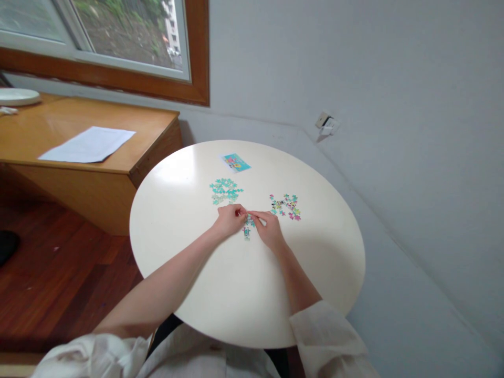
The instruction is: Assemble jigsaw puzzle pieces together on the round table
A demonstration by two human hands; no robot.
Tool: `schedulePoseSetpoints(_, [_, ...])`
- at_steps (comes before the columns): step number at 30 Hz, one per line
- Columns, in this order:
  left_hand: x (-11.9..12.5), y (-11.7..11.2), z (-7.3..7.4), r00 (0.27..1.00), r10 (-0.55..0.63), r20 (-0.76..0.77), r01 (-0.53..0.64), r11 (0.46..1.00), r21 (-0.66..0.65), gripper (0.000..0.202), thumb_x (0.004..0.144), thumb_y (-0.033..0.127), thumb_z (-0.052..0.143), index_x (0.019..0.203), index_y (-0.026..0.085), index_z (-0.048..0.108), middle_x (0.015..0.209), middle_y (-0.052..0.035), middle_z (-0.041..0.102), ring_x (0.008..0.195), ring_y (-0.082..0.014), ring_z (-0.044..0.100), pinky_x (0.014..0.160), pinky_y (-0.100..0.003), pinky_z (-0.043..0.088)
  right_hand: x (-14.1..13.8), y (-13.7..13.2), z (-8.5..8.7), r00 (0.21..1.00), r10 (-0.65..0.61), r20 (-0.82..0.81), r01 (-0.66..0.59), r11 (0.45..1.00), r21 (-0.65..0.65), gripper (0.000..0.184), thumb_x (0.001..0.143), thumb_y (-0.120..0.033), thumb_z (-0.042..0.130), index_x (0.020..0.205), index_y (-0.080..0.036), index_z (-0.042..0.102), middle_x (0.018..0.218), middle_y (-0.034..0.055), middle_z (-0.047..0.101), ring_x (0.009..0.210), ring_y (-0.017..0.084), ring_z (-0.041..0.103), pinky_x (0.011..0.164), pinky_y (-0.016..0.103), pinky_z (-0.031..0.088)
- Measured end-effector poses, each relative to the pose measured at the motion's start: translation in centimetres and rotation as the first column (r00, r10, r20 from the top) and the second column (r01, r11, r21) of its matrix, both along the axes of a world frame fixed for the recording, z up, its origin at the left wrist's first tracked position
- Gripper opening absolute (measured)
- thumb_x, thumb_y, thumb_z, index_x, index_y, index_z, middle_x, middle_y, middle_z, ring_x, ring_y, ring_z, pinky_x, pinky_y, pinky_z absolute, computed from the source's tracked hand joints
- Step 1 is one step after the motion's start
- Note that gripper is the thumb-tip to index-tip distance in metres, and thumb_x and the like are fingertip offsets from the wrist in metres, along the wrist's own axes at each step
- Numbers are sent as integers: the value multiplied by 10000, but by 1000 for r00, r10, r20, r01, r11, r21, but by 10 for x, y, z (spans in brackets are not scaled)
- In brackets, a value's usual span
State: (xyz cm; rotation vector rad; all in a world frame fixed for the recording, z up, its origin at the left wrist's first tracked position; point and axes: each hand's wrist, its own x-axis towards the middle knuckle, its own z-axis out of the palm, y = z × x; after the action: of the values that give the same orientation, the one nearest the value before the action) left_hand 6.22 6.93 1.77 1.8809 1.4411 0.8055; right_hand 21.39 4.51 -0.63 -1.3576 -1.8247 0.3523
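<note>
My left hand (pixel 231 219) and my right hand (pixel 269 229) meet over the middle of the white round table (pixel 232 294). Thumb and fingers of each are pinched together, and the fingertips nearly touch. Whatever lies between them is too small to make out. Just below and between the hands lies a small group of jigsaw puzzle pieces (pixel 247 232), some of it hidden by my fingers. Beyond my left hand is a spread of mostly teal and pale green puzzle pieces (pixel 226 189). Mixed pink, yellow, teal and dark puzzle pieces (pixel 291 206) lie to the right of my right hand.
A small colourful picture card (pixel 236 163) lies toward the table's far side. To the left stands a wooden desk (pixel 153 123) with a white sheet of paper (pixel 88 144) and a white round object (pixel 18 96). A wall socket (pixel 323 121) is at the back right.
</note>
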Motion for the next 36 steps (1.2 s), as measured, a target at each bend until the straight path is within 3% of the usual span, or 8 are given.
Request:
schedulePoseSetpoints(22, [0, -2, 1, 999, -3, -47, 4, 1000, 10, 156, 718, 223, 500, 657, 180, 637, 593, 15, 626, 613, -142, 572, 698, -276, 410, 1, 0, 0, 999, 8, 49, -6, 999, -43, 229, 819, -209, 511, 935, -261, 703, 925, 27, 719, 868, 195, 629, 829, 358, 444])
schedulePoseSetpoints(28, [0, -1, 1, 997, -9, -78, 11, 1000, 27, 153, 723, 211, 499, 659, 179, 635, 601, 11, 629, 616, -142, 568, 692, -277, 401, 0, 0, 1, 999, -3, 46, 6, 997, -72, 248, 747, -163, 585, 950, -254, 695, 878, 19, 710, 876, 199, 612, 852, 369, 428])
schedulePoseSetpoints(36, [0, -3, 4, 991, -32, -127, 40, 998, 55, 157, 744, 203, 493, 662, 183, 625, 646, 6, 645, 663, -153, 577, 782, -329, 370, -1, 0, 1, 999, -20, 50, 23, 998, -59, 279, 732, -167, 604, 987, -255, 675, 877, 25, 694, 875, 201, 607, 851, 373, 424])
